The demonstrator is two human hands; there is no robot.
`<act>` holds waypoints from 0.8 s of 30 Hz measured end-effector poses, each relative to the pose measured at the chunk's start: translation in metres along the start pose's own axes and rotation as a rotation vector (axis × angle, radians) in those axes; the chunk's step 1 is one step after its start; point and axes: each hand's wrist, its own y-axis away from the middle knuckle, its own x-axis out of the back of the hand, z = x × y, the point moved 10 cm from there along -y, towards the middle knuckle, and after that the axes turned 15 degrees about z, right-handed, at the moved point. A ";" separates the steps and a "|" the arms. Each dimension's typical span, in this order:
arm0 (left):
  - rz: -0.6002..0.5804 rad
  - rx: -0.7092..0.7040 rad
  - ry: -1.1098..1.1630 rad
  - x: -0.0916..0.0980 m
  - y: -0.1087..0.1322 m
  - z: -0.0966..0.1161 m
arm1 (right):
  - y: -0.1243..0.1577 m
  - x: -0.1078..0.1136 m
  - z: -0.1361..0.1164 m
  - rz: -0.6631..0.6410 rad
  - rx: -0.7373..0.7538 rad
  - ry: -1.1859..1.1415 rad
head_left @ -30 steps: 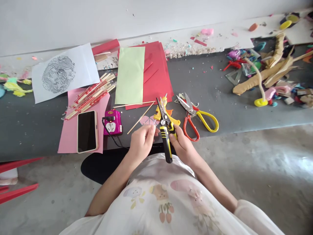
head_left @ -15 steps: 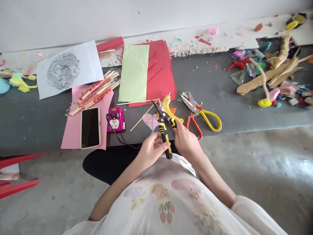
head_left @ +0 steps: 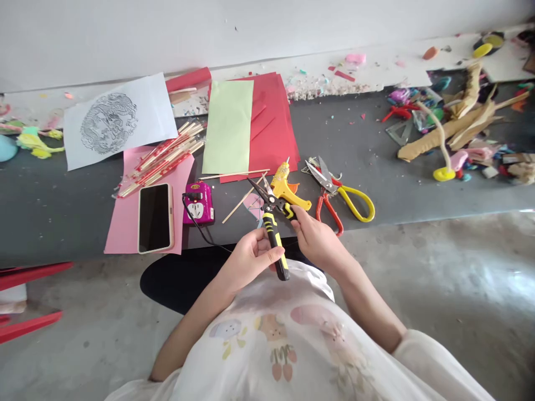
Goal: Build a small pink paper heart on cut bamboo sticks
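Both hands hold a pair of pliers (head_left: 271,204) with black and yellow handles and dark pointed jaws, spread apart above the table's front edge. My left hand (head_left: 251,257) is closed round the left handle, its thumb lying across it. The other handle sits in my right hand (head_left: 315,236), mostly covered by the fingers. Just beyond the jaws lies a yellow glue gun (head_left: 286,186). Partly hidden under the pliers is a small pink paper piece (head_left: 253,205) with lines on it, beside thin wooden sticks (head_left: 242,201).
Right of the glue gun lie scissors (head_left: 355,203) with yellow and red handles. Leftward are a purple power socket (head_left: 204,195) with a cable, a phone (head_left: 155,218), packaged sticks (head_left: 163,159) and a dragon drawing (head_left: 146,120). Red paper (head_left: 276,133) lies behind; craft scraps (head_left: 443,133) clutter the right.
The pliers have shifted a little left and towards me, and their jaws look slightly wider apart. Both hands keep their hold. The view has turned slightly.
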 end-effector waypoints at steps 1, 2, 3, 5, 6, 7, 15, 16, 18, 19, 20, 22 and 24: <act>-0.006 -0.006 -0.026 0.001 0.000 -0.001 | 0.000 0.002 0.000 0.008 0.010 0.033; 0.001 -0.021 -0.077 0.003 -0.001 -0.001 | -0.001 0.004 0.000 0.021 0.022 0.080; 0.030 -0.051 -0.162 0.008 -0.002 0.001 | -0.001 0.007 0.000 0.041 0.036 0.136; 0.183 -0.170 -0.427 0.026 -0.006 0.012 | -0.003 0.013 0.000 0.080 0.065 0.264; 0.297 -0.263 -0.583 0.037 -0.006 0.025 | -0.003 0.016 0.000 0.091 0.079 0.323; 0.419 -0.373 -0.734 0.046 -0.005 0.040 | -0.003 0.017 -0.001 0.095 0.094 0.372; 0.621 -0.869 -1.390 0.032 -0.009 0.096 | -0.002 0.012 -0.009 0.073 0.148 0.460; 0.610 -0.848 -1.426 0.031 -0.012 0.094 | -0.002 0.012 -0.010 0.073 0.149 0.461; 0.592 -0.813 -1.480 0.028 -0.018 0.092 | -0.002 0.011 -0.010 0.071 0.148 0.458; 0.587 -0.804 -1.503 0.027 -0.019 0.090 | -0.002 0.011 -0.010 0.072 0.146 0.455; 0.587 -0.803 -1.524 0.026 -0.020 0.090 | -0.002 0.011 -0.010 0.073 0.145 0.452; 0.607 -0.822 -1.549 0.025 -0.019 0.090 | -0.002 0.011 -0.010 0.077 0.143 0.444; 0.658 -0.872 -1.520 0.026 -0.015 0.093 | -0.001 0.010 -0.009 0.077 0.136 0.435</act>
